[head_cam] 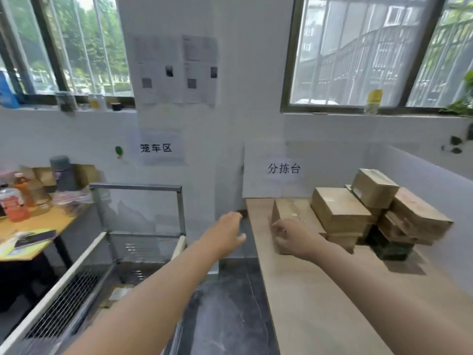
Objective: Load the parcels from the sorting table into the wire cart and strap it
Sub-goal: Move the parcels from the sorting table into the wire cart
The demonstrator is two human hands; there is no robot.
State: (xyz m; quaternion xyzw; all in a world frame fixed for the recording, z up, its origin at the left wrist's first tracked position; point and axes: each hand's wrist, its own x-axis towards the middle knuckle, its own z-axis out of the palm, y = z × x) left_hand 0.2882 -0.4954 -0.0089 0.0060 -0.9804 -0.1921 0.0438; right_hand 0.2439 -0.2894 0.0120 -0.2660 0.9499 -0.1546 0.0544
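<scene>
**Parcels** [340,213]: brown cardboard, several, heaped loosely in two or three layers at the far right corner of the sorting table [320,303], near the wall. One dark box [389,248] sits under the heap.

**End parcel** [282,210]: just left of the heap, toward the table's far left corner, on the side nearest the cart.

**Wire cart** [143,187]: left of the table across a strip of floor, top open. No strap in view; contents too dim to tell.

**Right hand** [290,235]: against the near face of the end parcel, fingers bent. Blur hides whether they grip it, so I cannot tell.

**Left hand** [227,230]: over the gap between cart and table, fingers fairly straight and wide, holding nothing.

**Step in hand (judged):** taking up the end parcel. Loading looks far from done, as the heap stands whole.

**Next move calls for:** the left hand to the parcel's left side, a two-handed lift, a swing left over the cart rail, and a low set-down. Strapping comes last.
</scene>
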